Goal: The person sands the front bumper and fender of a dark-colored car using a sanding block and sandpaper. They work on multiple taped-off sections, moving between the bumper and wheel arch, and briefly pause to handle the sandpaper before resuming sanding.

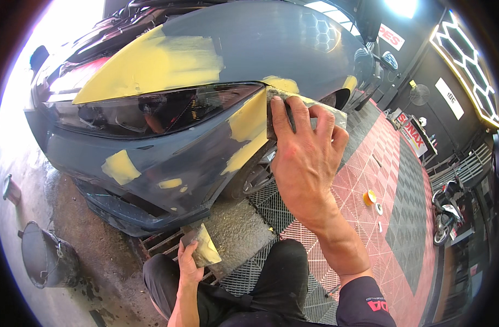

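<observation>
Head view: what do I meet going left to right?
Dark bucket → left hand holding putty-smeared spreader → right hand holding flat plate → round caged fan → parked motorcycle.

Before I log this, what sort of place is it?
Probably an auto-body workshop: yellow filler patches mark the car, the left hand holds a paste-smeared spreader, and slotted floor tiles lie alongside.

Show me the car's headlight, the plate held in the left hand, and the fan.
Headlight (167, 111), head view: on its dark lens.
Yellow-smeared plate (208, 249), head view: on its yellow-coated face.
Fan (419, 95), head view: on its round grille.
</observation>
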`<state>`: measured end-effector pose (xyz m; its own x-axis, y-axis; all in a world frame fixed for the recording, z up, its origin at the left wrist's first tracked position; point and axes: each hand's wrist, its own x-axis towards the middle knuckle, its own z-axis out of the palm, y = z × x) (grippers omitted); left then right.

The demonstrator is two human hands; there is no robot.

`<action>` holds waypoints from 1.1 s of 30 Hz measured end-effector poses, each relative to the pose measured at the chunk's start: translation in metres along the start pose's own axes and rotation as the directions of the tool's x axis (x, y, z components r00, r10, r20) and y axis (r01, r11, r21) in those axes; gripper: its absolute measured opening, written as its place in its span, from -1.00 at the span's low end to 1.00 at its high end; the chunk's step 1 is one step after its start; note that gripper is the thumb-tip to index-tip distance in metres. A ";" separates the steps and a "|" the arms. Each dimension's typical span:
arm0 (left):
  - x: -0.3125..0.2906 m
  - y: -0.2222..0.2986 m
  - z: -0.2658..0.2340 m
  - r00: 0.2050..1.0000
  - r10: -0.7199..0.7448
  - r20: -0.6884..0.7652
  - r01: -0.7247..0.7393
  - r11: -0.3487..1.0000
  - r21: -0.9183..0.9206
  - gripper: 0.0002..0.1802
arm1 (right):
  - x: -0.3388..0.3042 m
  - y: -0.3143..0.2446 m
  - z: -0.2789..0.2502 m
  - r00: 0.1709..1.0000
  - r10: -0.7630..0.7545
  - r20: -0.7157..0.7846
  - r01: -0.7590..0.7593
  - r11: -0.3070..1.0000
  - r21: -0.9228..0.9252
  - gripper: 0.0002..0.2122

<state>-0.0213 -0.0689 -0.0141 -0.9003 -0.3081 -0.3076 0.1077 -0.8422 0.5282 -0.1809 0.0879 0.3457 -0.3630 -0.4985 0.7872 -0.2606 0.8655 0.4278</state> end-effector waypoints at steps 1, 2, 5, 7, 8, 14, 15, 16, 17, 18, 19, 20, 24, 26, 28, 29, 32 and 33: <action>0.000 0.000 0.000 1.000 -0.001 0.000 0.001 1.000 0.000 -0.59 | 0.000 0.000 0.000 1.000 0.002 0.006 -0.002 1.000 0.001 -0.55; 0.000 0.000 0.000 1.000 -0.002 0.000 0.002 1.000 0.000 -0.59 | 0.000 -0.002 -0.001 1.000 0.004 0.013 -0.004 1.000 0.001 -0.55; 0.000 0.002 -0.002 1.000 0.002 -0.013 -0.002 1.000 0.004 -0.58 | -0.002 -0.007 -0.002 1.000 0.001 0.028 -0.002 1.000 0.026 -0.54; 0.000 0.002 -0.001 1.000 0.003 -0.011 -0.003 1.000 0.002 -0.57 | -0.005 -0.011 -0.004 0.999 -0.009 0.041 0.008 0.999 0.033 -0.53; 0.000 0.003 0.000 1.000 0.006 -0.005 -0.006 1.000 0.001 -0.57 | -0.007 -0.013 -0.005 0.999 -0.016 0.048 0.014 0.999 0.033 -0.53; -0.003 0.003 -0.001 1.000 0.009 -0.018 -0.009 1.000 -0.003 -0.55 | -0.017 -0.027 -0.013 0.994 -0.001 0.111 -0.014 0.991 0.134 -0.42; -0.003 0.004 0.000 1.000 0.009 -0.018 -0.009 1.000 -0.002 -0.55 | -0.020 -0.027 -0.015 0.994 -0.007 0.111 -0.009 0.989 0.145 -0.41; -0.005 0.004 0.001 1.000 0.006 -0.025 -0.006 1.000 0.011 -0.55 | -0.023 -0.026 -0.017 0.994 -0.015 0.112 -0.007 0.982 0.189 -0.40; -0.007 0.005 0.002 1.000 0.002 -0.032 -0.001 1.000 0.024 -0.54 | -0.028 -0.024 -0.020 0.993 -0.022 0.112 -0.005 0.973 0.233 -0.39; -0.008 0.007 0.002 0.999 0.004 -0.039 -0.002 0.999 0.037 -0.54 | -0.029 -0.024 -0.022 0.994 -0.030 0.109 -0.002 0.960 0.279 -0.38; -0.010 0.008 0.001 0.999 0.008 -0.042 -0.006 1.000 0.026 -0.53 | -0.030 -0.022 -0.021 1.000 -0.025 0.004 0.022 0.930 0.367 -0.35; -0.012 0.008 0.000 0.999 0.011 -0.046 -0.010 1.000 0.016 -0.53 | -0.037 -0.016 -0.020 1.000 0.000 -0.021 0.011 0.856 0.517 -0.38; -0.021 0.017 0.029 0.996 -0.055 0.067 0.060 0.995 -0.076 -0.50 | -0.082 0.004 -0.041 0.912 0.248 0.325 -0.393 0.311 0.865 -0.55; -0.036 0.026 0.067 0.984 -0.127 0.125 0.133 0.990 -0.037 -0.47 | -0.095 0.011 -0.038 0.750 0.207 0.628 -0.620 -0.108 0.777 -0.61; -0.046 0.028 0.098 0.952 -0.193 0.239 0.200 0.980 -0.008 -0.48 | -0.112 0.017 -0.014 0.643 0.015 0.766 -0.664 -0.488 0.566 -0.62; -0.053 0.030 0.114 0.931 -0.209 0.301 0.224 0.974 -0.018 -0.50 | -0.121 0.019 -0.005 0.639 -0.099 0.763 -0.673 -0.552 0.492 -0.57; -0.064 0.038 0.154 0.884 -0.199 0.423 0.226 0.974 -0.015 -0.51 | -0.152 0.037 0.018 0.649 -0.304 0.697 -0.754 -0.375 0.539 -0.55; -0.062 0.046 0.152 0.879 -0.177 0.442 0.207 0.978 -0.019 -0.50 | -0.156 0.043 0.026 0.668 -0.338 0.663 -0.744 -0.294 0.600 -0.55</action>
<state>-0.0246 -0.0208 0.1497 -0.9971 0.0743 -0.0143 -0.0730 -0.8958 0.4384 -0.1582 0.2014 0.2296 -0.7476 -0.6584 0.0872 -0.1900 0.0862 -0.9780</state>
